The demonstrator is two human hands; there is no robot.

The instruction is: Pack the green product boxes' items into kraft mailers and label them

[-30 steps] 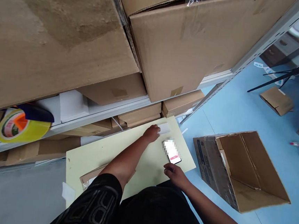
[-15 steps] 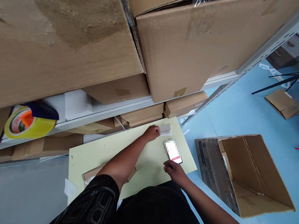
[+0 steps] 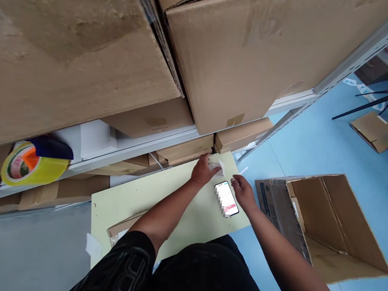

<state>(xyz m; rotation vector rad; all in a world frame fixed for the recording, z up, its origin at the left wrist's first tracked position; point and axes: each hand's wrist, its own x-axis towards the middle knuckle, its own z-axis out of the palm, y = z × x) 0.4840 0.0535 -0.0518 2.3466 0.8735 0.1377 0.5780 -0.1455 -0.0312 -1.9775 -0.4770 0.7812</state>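
Note:
My left hand (image 3: 204, 171) is over the far end of the pale yellow tabletop (image 3: 163, 190), its thumb and fingers spread apart. The thumb touches a small whitish sheet of paper (image 3: 219, 167), which has one raised edge. Just right of the phone, my right hand (image 3: 244, 193) hovers with loosely bent fingers, the thumb and forefinger slightly apart and nothing visible between them. The phone (image 3: 227, 198) lies face up between my hands with its screen lit; part of the screen is blurred. My left forearm partly covers a shallow cardboard box (image 3: 122, 226).
Shelves of cardboard boxes (image 3: 228, 62) rise close ahead, held by a grey metal post (image 3: 342, 79). A yellow tape roll (image 3: 39, 168) sits on the left shelf. An open carton (image 3: 323, 220) stands on the blue floor at right, with flattened cardboard (image 3: 375, 131) beyond.
My right hand has moved up and away from the phone's near end to its right side. The left hand has spread its fingers and shifted slightly right over the paper, whose edge now lifts.

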